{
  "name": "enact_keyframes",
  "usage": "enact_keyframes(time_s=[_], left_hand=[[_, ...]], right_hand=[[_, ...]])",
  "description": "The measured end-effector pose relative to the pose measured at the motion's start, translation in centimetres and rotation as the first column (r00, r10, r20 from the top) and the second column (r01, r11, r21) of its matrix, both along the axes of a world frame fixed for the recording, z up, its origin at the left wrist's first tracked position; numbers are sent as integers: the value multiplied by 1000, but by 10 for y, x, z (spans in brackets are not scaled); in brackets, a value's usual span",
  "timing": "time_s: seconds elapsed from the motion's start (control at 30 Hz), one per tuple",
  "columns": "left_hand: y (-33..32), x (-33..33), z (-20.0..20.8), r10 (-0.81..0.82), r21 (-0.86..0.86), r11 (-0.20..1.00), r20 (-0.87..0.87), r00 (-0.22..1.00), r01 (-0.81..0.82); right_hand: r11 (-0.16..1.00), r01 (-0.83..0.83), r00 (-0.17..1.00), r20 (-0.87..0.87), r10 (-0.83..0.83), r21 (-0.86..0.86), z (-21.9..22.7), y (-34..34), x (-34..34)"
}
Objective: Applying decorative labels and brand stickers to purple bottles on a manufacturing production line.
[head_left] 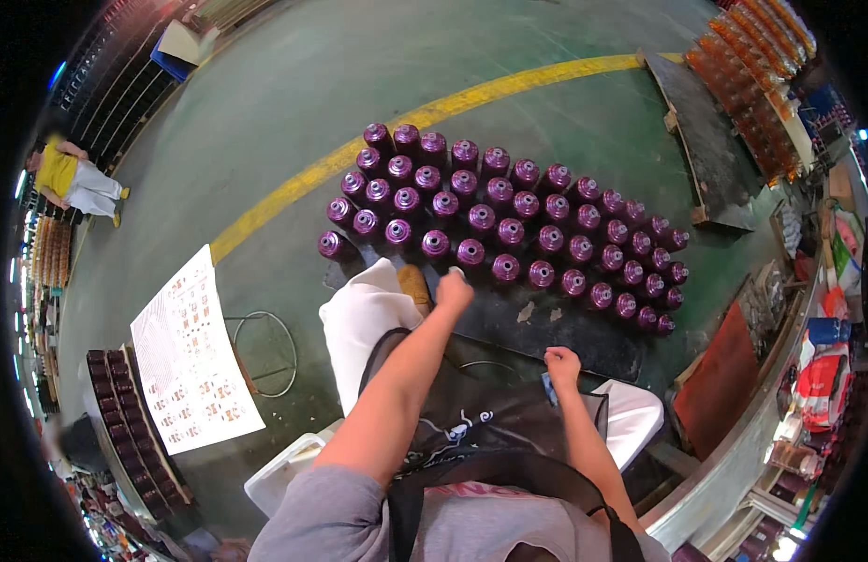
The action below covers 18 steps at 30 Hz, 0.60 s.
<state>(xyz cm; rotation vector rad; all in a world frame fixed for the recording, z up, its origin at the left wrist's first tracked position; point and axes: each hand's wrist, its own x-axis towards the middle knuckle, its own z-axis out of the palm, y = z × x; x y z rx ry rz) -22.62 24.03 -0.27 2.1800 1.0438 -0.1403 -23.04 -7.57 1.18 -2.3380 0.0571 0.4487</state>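
Observation:
Several shiny purple bottle-like pieces (481, 218) stand upright in rows, each with a narrow, pale knob on top. My left hand (455, 292) is closed in front of the nearest row, with a small greyish thing at its fingertips, too small to name. Closer to my body, my right hand (562, 366) is also closed, its fingers pressed together. What it holds, if anything, is hidden. A small blue scrap (549, 389) shows just beside it, over my dark apron (490, 403). The dark board (584, 342) lies between my knees and the rows.
A printed white sheet (192, 361) stands at left, beside a rack of dark pieces (130, 426) and a wire loop (282, 356). On the right are a dark panel (701, 140), stacked orange pieces (748, 84) and a reddish board (724, 379). A person in yellow (64, 173) is far left.

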Motion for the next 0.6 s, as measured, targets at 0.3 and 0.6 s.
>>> enact_keyframes(time_s=[0.3,0.6], left_hand=[[89,33,-25,250,170,955,-22,968,-243],[98,49,-50,-27,288,957,-17,999,31]], right_hand=[[915,-322,946,-107,305,-244,20,107,59],[731,-558,812,-78,579,-393,-14,178,109]])
